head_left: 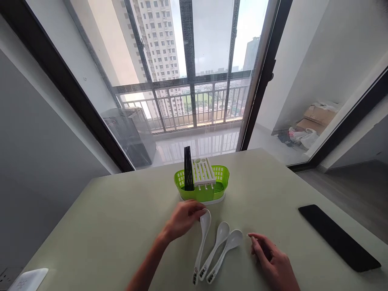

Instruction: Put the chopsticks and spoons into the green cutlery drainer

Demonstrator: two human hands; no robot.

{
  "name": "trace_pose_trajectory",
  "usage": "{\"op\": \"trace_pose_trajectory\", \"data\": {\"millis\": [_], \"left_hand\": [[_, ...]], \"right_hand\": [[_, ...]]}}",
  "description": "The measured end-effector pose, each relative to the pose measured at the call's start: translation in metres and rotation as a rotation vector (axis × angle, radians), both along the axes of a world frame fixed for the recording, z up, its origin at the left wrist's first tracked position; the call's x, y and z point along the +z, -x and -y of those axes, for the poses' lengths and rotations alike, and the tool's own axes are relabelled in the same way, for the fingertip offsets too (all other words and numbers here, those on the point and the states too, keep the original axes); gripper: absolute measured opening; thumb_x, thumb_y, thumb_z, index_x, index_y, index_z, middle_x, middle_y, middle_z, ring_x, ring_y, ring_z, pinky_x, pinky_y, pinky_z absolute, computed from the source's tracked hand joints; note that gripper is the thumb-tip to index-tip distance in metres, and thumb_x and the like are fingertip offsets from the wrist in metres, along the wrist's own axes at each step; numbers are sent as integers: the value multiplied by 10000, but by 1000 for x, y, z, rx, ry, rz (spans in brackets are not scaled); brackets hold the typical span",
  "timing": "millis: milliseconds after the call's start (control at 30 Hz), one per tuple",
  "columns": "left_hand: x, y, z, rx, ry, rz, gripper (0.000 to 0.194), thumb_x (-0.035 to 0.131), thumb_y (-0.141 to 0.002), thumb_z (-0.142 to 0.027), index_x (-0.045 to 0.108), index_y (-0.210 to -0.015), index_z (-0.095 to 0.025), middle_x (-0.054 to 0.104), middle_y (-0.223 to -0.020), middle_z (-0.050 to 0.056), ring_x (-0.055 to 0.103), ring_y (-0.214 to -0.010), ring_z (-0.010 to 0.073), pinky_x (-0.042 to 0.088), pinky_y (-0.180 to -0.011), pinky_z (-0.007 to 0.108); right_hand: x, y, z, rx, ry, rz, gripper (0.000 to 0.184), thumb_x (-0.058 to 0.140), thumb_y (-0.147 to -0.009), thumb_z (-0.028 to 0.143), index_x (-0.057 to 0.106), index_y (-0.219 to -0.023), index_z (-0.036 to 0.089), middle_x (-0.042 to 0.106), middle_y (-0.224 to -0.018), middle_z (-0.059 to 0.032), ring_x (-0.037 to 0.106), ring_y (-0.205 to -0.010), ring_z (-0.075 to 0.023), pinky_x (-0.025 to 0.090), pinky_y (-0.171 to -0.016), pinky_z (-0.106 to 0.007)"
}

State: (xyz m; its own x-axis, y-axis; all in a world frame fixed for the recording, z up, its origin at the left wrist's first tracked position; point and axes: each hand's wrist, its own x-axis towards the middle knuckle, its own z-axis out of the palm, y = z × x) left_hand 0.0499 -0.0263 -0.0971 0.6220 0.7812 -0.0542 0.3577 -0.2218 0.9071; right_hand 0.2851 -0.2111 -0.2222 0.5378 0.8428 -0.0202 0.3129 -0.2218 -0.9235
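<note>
Three spoons are on the worktop, just this side of the basket. The left hand pinches the leftmost one's bowl; the right hand, loose, bent fingers free, is near right of the basket. The basket holds black chopsticks, too bunched for me to count, beside one white rack. One black slab lies well right of the basket.

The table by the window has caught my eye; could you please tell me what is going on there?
At the table, a person's left hand has its fingers at the bowl tip of the leftmost white spoon. The right hand, holding nothing, is beside the rightmost spoon without touching it; the middle spoon lies between the other two. Black chopsticks stand in the green basket just beyond.
</note>
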Motion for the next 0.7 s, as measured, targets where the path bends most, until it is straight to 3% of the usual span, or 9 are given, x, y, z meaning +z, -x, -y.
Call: {"op": "trace_pose_trajectory", "data": {"millis": [100,200,333,400,500,700], "left_hand": [[50,10,5,73,-52,163,295,674,-907,-478,800,-962,-217,745,-939,54,722,-797,206,630,-734,334],[94,23,4,280,-232,212,261,713,-883,-466,800,-969,-236,786,-895,40,760,-772,219,649,-738,338],[124,36,-4,613,-697,210,181,721,-902,-397,790,-1016,-275,825,-897,-12,796,-824,207,647,-775,302],[126,37,-10,718,-870,233,169,715,-922,-364,783,-1046,-271,830,-946,-18,803,-847,198,647,-769,287],[115,34,-20,774,-1032,264,158,723,-933,-304,777,-1067,-239,833,-982,-3,805,-832,182,647,-740,264],[72,25,-34,615,-1212,263,179,722,-936,-192,765,-1103,-242,820,-1075,4,790,-924,154,649,-844,264]], "right_hand": [[-4,-5,1,31,24,22,464,535,-927,631,741,-1046,233,705,-683,5,693,-634,-199,525,-596,-258],[-8,-10,1,84,45,36,475,540,-928,624,739,-1077,220,723,-706,-6,711,-645,-199,547,-609,-254],[-10,-12,1,87,44,35,479,539,-929,623,737,-1085,216,727,-708,-7,704,-628,-190,551,-609,-249],[-10,-11,0,89,45,32,484,547,-921,630,737,-1084,215,722,-699,-3,700,-621,-185,549,-607,-245],[-8,-8,0,63,30,33,484,550,-910,637,745,-1063,222,712,-685,2,684,-600,-181,538,-588,-243],[-5,-7,-1,68,21,45,473,541,-914,639,754,-1032,234,708,-673,3,671,-584,-182,532,-582,-248]]}}
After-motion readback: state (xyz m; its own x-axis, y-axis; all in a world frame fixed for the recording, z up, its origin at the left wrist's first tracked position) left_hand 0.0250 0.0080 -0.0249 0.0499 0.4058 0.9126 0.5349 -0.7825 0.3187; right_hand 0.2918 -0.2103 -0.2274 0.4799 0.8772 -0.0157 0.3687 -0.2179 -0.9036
